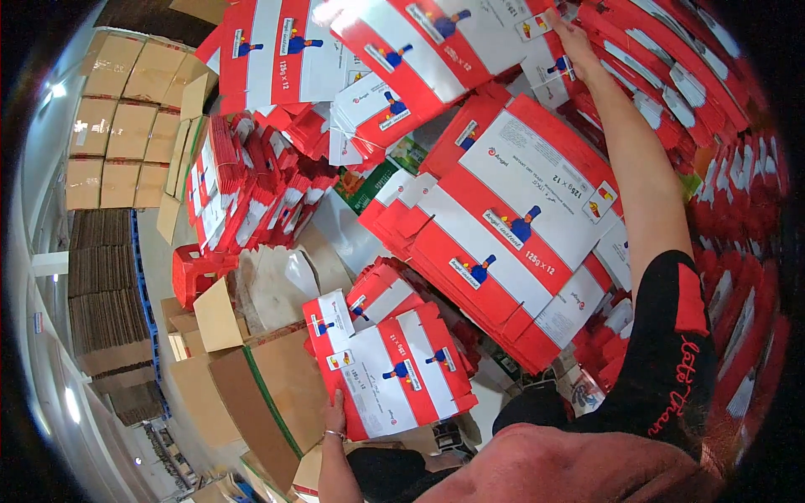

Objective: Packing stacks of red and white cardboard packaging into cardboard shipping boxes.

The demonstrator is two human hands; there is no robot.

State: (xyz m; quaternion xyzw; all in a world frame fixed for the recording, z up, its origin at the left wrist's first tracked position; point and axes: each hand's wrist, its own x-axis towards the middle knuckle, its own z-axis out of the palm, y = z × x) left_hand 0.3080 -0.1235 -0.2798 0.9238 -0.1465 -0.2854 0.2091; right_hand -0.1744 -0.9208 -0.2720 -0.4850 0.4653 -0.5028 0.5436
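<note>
My left hand point(334, 416) grips the lower left edge of a red and white flattened carton point(394, 377), held low in front of me; most of its fingers are hidden behind the cardboard. At the top, my right arm is stretched far out. My right hand point(573, 49) is closed on the right edge of another flattened carton point(436, 63), large and tilted, in the same red and white print. Between the two hands lies a thick stack of flattened cartons point(503, 226), its layers slightly fanned out.
Loose bundles of flattened cartons point(251, 180) lie at the left, and tall piles point(671, 84) rise at the right. A red plastic stool point(197, 275) stands beside an open brown box point(277, 390). Sealed brown boxes point(126, 117) and stacked brown cardboard point(109, 310) stand farther left.
</note>
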